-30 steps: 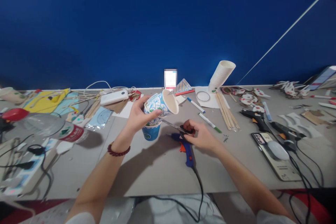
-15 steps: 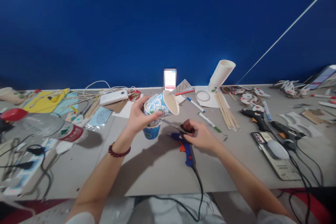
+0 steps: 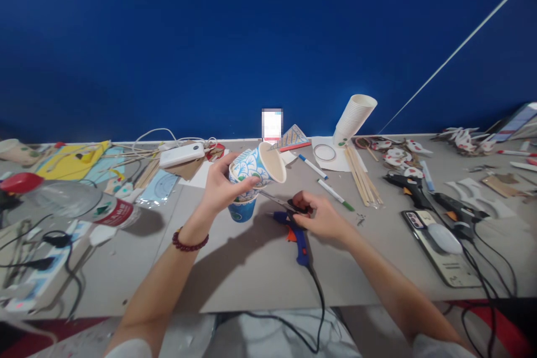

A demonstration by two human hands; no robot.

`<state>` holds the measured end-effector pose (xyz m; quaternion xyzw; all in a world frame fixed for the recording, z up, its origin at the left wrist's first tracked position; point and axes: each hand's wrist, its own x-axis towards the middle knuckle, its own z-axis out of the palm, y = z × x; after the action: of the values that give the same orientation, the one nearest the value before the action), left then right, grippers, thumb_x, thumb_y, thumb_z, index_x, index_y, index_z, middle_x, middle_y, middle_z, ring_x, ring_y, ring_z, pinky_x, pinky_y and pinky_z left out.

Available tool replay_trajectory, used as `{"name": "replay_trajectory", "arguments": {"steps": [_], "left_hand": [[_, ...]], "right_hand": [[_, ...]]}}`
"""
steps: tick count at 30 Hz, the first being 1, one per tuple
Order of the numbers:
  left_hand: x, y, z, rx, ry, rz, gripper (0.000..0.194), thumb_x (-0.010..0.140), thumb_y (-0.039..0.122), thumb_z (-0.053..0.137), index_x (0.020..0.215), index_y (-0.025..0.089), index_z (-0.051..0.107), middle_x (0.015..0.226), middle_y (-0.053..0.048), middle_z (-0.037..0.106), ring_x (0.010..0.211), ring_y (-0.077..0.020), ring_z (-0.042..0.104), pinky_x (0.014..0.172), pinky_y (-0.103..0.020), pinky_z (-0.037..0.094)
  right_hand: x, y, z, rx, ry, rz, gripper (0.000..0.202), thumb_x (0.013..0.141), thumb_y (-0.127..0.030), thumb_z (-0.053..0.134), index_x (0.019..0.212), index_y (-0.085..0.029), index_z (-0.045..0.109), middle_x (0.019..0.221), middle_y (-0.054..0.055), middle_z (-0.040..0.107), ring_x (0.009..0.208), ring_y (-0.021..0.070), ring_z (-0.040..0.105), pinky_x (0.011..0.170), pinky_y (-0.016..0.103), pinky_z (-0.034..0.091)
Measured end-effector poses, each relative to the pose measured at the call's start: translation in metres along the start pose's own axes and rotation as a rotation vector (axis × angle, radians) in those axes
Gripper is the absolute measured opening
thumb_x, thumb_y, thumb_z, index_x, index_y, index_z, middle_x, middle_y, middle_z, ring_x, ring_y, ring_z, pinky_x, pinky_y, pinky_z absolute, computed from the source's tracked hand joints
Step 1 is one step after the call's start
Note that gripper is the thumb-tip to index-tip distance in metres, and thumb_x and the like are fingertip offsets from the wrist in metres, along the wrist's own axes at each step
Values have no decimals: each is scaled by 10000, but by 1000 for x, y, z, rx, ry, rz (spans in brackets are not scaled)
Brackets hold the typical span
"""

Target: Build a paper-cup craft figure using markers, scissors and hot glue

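Note:
My left hand (image 3: 224, 182) is wrapped round a patterned blue-and-white paper cup (image 3: 254, 168), tilted with its mouth to the right. A second, bluer paper cup (image 3: 242, 211) sits directly below it and touches it; whether the two are joined cannot be seen. In my right hand (image 3: 321, 213) is a pair of scissors (image 3: 277, 199) with dark handles. Its metal blades point left, toward the meeting point of the cups, and the tips are partly hidden. Just under my right hand lies a blue glue gun (image 3: 301, 243) with an orange trigger, its cord running off the near edge.
A leaning stack of paper cups (image 3: 356, 117) stands at the back, beside wooden sticks (image 3: 361, 179) and markers (image 3: 335, 194). On the right lie a phone (image 3: 440, 251) and black glue guns (image 3: 459, 215). A plastic bottle (image 3: 84, 201) and power strip (image 3: 50, 274) occupy the left.

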<state>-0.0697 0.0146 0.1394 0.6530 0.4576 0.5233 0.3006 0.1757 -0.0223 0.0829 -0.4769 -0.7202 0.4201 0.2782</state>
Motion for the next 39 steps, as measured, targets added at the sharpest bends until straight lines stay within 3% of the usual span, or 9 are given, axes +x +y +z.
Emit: {"name": "replay_trajectory", "arguments": {"steps": [12,30,39], "left_hand": [[2,-1,-1,-48,-13,13,506,561,504,810,896,144,687,753,-46,693,658,-174,625,573,-260,507],[-4,-10,4,35,58,242,519,588,498,816,949,147,693,783,-51,712,689,-177,657,588,-254,533],[-4,-12,3,15,46,242,540,570,507,819,948,142,696,794,-64,718,696,-191,662,599,-276,542]], "right_hand": [[0,-1,-2,36,-14,-27,132,732,-258,603,841,-189,575,704,-16,541,648,132,483,574,240,391],[0,14,0,-140,84,-157,168,715,-238,652,843,-206,548,708,-28,549,605,116,477,560,234,396],[1,17,2,-173,84,-146,176,712,-243,654,852,-211,552,705,-30,555,607,122,479,570,247,394]]}}
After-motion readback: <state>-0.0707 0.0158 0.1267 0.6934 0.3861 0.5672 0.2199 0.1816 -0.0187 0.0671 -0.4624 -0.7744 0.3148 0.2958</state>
